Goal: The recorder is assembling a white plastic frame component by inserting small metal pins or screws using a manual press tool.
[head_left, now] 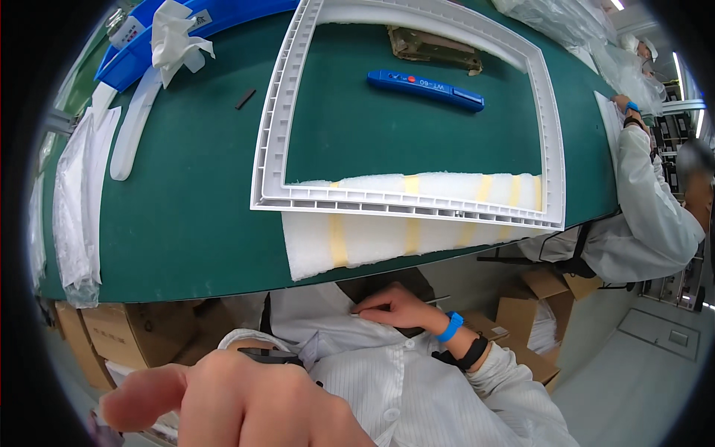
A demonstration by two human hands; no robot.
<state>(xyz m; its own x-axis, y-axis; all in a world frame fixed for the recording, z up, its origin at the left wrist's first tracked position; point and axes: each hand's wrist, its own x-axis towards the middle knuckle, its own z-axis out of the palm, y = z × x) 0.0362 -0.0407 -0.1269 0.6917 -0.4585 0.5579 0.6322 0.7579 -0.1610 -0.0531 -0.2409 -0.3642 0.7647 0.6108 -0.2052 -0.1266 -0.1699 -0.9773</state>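
My left hand (253, 402) is raised large and close at the lower left, knuckles bent and one finger stretching left. Its remaining fingertips fall outside the picture. Low over my lap, in front of the table, is my right hand (395, 307), with thumb and forefinger curled toward each other. A thin pale stick (442, 299) shows beside it; its grip is mostly hidden. On the green table (194, 194) lies a white rectangular plastic frame (410, 203), partly over a white foam sheet (313, 249) with yellow stripes. Inside the frame's opening rests a blue pen-shaped device (426, 89).
A worn brownish block (433, 49) lies behind the device. Leftward are a small dark strip (245, 98), a white curved strip (135, 130), plastic-wrapped sheets (78, 201) and a blue bin (119, 68). Cardboard boxes (134, 331) stand below; a co-worker's sleeve (644, 194) is at right.
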